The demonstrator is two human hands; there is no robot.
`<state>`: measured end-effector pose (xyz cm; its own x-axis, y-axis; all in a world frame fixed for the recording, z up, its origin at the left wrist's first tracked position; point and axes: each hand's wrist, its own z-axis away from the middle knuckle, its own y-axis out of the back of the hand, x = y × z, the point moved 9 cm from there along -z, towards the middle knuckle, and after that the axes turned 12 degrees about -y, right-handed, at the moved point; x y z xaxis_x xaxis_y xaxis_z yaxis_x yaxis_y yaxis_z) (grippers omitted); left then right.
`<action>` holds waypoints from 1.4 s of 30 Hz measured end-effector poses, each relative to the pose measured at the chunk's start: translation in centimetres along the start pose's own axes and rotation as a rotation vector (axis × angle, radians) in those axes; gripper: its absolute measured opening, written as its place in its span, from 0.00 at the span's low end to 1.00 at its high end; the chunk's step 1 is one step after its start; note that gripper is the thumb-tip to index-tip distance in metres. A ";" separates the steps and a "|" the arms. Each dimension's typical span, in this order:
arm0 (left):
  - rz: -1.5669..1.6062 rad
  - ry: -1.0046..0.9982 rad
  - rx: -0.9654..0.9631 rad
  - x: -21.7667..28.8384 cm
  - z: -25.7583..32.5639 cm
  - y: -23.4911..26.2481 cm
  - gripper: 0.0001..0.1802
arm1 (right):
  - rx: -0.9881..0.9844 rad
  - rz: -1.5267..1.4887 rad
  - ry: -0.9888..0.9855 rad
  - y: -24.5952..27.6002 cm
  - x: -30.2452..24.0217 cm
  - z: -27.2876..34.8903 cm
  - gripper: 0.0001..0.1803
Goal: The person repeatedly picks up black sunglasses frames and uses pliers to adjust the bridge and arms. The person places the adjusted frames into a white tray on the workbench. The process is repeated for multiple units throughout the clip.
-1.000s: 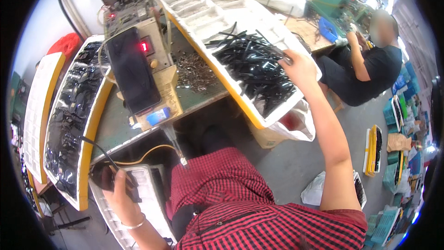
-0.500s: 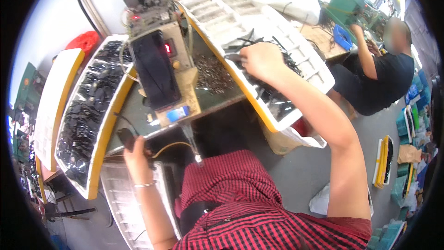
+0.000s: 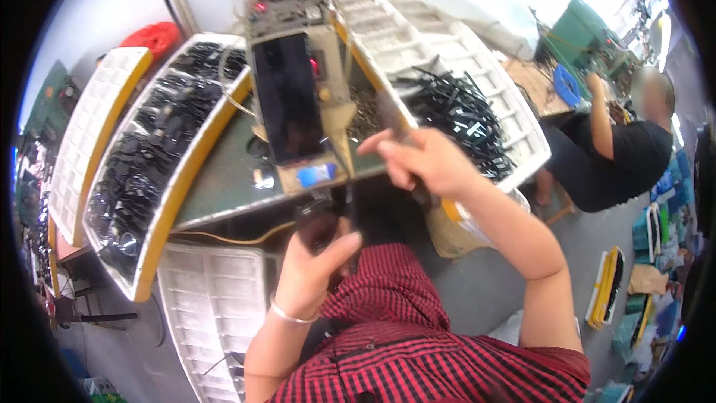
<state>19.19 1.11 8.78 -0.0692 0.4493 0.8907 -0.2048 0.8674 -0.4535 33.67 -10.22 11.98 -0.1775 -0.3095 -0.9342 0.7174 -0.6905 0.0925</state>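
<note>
My left hand [image 3: 309, 269] is closed around a pair of dark sunglasses [image 3: 318, 225], with a rounded dark lens up front and a thin black arm rising beside it. Close by on the right, my right hand [image 3: 432, 160] pinches a narrow dark strip [image 3: 391, 113], blurred by motion, that looks like a glasses temple. Beyond that hand, a heap of black strips [image 3: 462, 116] of the same kind lies in a white foam tray [image 3: 514, 104]. A small machine [image 3: 335, 67] with a black phone [image 3: 287, 97] leaning on its front stands ahead of my hands.
Left of the machine, a yellow-sided foam tray [image 3: 168, 242] holds bagged black eyewear parts. An upright white tray [image 3: 93, 119] stands further left; a compartmented one [image 3: 212, 276] is below the bench. A blue-labelled item [image 3: 316, 174] lies before the phone. A co-worker [image 3: 611, 145] sits at the right.
My right hand has left the tray with a dark strip and come toward me. My left hand has brought the sunglasses rightward, close to it. The head view has shifted.
</note>
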 end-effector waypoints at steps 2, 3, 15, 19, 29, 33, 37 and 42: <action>-0.061 0.118 -0.047 -1.3 0.0 -2.8 0.11 | -0.043 -0.046 -0.061 -2.4 0.9 2.2 0.15; -0.025 0.163 -0.130 -2.5 0.2 -3.8 0.11 | -0.024 -0.045 -0.063 -2.2 2.0 2.6 0.16; 0.377 0.476 0.374 -8.8 9.6 2.9 0.40 | 0.902 0.184 -0.034 21.6 5.0 1.7 0.21; 0.682 0.598 0.439 -13.6 10.3 3.1 0.35 | 0.570 -0.154 0.169 12.6 5.1 6.9 0.21; 0.713 0.563 0.287 -13.7 9.0 1.0 0.31 | 0.335 -0.631 -0.204 -1.1 19.3 13.9 0.19; 0.671 0.515 0.255 -13.3 8.3 0.9 0.32 | 0.156 -0.670 -0.441 -5.6 21.5 14.8 0.19; 0.617 0.507 0.217 -13.1 8.4 0.7 0.32 | 0.002 -0.780 -0.562 -9.7 22.3 15.2 0.28; 0.673 0.519 0.210 -13.0 8.5 0.6 0.32 | -0.107 -0.777 -0.542 -11.4 22.8 15.2 0.35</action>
<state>11.71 -6.00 -2.78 0.2023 0.9368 0.2854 -0.4596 0.3482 -0.8170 11.20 -19.39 -5.14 -0.8993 -0.0688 -0.4319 0.3207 -0.7752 -0.5442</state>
